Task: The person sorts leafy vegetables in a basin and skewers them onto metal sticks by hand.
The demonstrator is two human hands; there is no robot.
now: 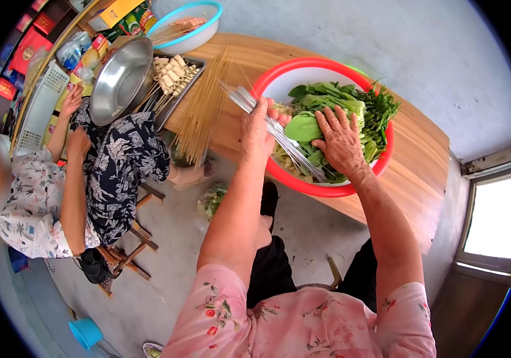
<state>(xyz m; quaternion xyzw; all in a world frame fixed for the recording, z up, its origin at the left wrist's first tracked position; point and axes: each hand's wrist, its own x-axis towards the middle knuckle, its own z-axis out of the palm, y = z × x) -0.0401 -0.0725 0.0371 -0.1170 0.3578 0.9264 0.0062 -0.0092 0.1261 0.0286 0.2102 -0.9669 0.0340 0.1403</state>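
My left hand (259,128) is wrapped round a bundle of thin metal skewers (294,153), which slants across the left part of a red-rimmed basin (331,190). My right hand (340,138) lies flat with its fingers apart on the leafy greens (327,98) in the basin. A broad pale green leaf (302,127) shows between my two hands. Darker thin-leaved greens (381,113) fill the basin's right side. The basin stands on a wooden table (425,173).
Wooden sticks (203,113) lie left of the basin, beside a metal tray (193,67) of skewered food. A seated person (46,197) is at the left near a steel bowl (121,80). A blue-rimmed basin (199,39) stands at the back. Stool legs (133,253) are on the floor.
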